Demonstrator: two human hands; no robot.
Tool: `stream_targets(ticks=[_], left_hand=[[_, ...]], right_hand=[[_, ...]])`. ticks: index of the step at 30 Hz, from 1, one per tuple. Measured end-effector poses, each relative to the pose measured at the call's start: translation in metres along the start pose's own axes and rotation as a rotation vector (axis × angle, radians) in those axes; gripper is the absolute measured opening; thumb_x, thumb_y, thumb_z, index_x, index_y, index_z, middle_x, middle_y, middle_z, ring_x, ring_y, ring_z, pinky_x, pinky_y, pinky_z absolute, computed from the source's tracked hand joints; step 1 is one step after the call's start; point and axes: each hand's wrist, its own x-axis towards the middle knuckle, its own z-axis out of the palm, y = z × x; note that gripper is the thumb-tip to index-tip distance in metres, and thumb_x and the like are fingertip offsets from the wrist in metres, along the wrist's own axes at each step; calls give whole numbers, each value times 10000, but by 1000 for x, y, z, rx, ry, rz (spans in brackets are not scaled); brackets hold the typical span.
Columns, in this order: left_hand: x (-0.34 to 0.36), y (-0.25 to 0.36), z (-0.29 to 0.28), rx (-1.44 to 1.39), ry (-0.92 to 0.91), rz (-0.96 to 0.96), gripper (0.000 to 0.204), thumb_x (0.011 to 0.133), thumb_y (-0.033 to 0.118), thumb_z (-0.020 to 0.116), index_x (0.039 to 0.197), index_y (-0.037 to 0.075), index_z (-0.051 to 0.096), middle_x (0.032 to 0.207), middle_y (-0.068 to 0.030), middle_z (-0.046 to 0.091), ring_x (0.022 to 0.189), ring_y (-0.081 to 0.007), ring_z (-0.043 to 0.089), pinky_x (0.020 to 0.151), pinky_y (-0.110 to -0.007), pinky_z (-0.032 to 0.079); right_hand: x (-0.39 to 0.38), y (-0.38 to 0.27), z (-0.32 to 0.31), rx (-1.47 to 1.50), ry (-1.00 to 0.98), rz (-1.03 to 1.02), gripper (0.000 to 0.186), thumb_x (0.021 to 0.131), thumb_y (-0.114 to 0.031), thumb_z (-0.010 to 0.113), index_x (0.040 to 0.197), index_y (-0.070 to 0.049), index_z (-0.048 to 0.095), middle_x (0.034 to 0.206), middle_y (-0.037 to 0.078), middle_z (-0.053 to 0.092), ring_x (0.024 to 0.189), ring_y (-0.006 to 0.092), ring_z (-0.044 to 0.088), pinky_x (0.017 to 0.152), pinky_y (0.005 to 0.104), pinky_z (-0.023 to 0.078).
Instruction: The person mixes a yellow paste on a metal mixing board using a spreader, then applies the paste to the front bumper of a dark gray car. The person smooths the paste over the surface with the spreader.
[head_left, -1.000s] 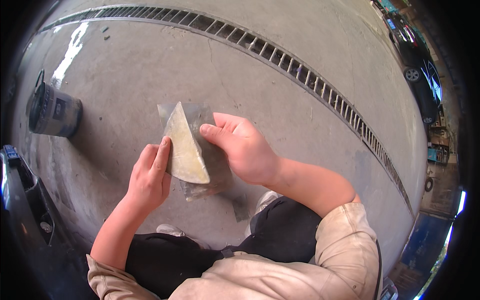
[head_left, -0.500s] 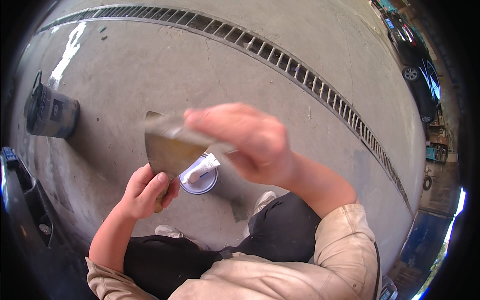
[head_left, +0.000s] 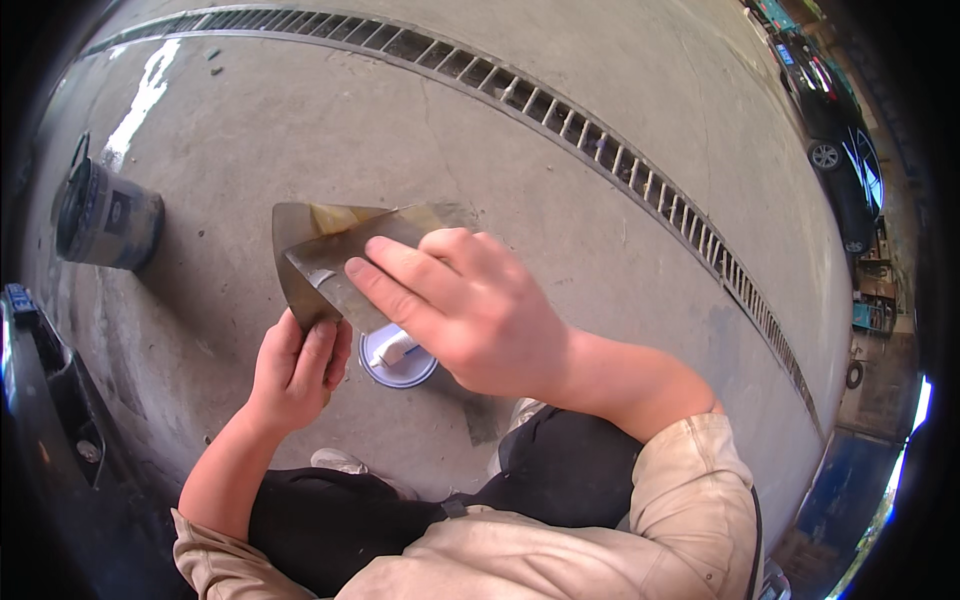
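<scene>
Concrete floor [head_left: 250,150]; above, left hand [head_left: 292,368] fingers grip scraper [head_left: 291,245], right hand [head_left: 495,318] fingers pinch thin plate [head_left: 340,258] across it, far-left of round lid [head_left: 412,373]. Best keep edges flush, pressure even.

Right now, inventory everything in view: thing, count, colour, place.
floor: 1, grey, throughout
scraper: 1, grey-brown, centre-left
plate: 1, grey, overlapping scraper
container: 1, whitish top, on floor
tube: 1, white, on container
bucket: 1, dark, left
drain grate: 1, grey, top to right
car: 1, black, right
tyre: 1, dark, right
panel: 1, blue, lower right
bodywork: 1 piece, dark, left
shoes: 2, whitish, lower middle
trousers: 1 pair, black, bottom
shirt: 1, beige, bottom
left fingers: 1 set, bare, gripping scraper
right fingers: 1 set, bare, on plate
</scene>
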Motion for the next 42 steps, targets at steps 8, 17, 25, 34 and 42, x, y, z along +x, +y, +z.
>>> stream_targets(ticks=[8, 17, 25, 34, 42], left_hand=[[2, 2, 3, 59, 25, 25, 150, 1150, 127, 417, 1077, 35, 511, 832, -16, 590, 603, -75, 500, 542, -259, 415], [2, 3, 3, 127, 5, 11, 150, 1137, 100, 423, 1030, 35, 506, 785, -7, 571, 582, -71, 481, 536, -262, 399], [-4, 14, -11, 44, -190, -72, 134, 1122, 101, 440, 1076, 17, 533, 775, 0, 577, 578, -64, 475, 515, -265, 386], [-2, -5, -31, 232, -376, 264, 277, 1028, -18, 491, 1300, -31, 543, 869, -69, 597, 655, -131, 532, 565, -298, 438], [17, -21, -11, 1126, 66, 830, 937, 769, -154, 597, 1648, -37, 295, 1151, -249, 633, 906, -405, 629, 756, -463, 571]], right_hand=[[0, 2, 4, 46, 33, -33, 496, 746, -99, 698, 1226, -7, 775, 1238, 95, 744, 879, 235, 613, 742, 342, 566], [0, 4, 2, 49, 5, 24, 492, 749, -84, 725, 1232, -10, 778, 1263, 107, 750, 915, 248, 637, 764, 350, 571], [7, 16, -10, 435, 71, 85, 480, 806, 80, 732, 1279, 0, 754, 1251, 145, 768, 939, 273, 682, 849, 369, 584], [-5, 34, -12, 409, -379, 402, 276, 969, -16, 684, 1238, -32, 745, 980, 103, 778, 881, 220, 688, 786, 360, 572], [0, -4, 13, 1727, 8, 1231, 225, 1125, -190, 517, 1146, 7, 623, 1046, 71, 736, 896, 96, 672, 823, 289, 569]])
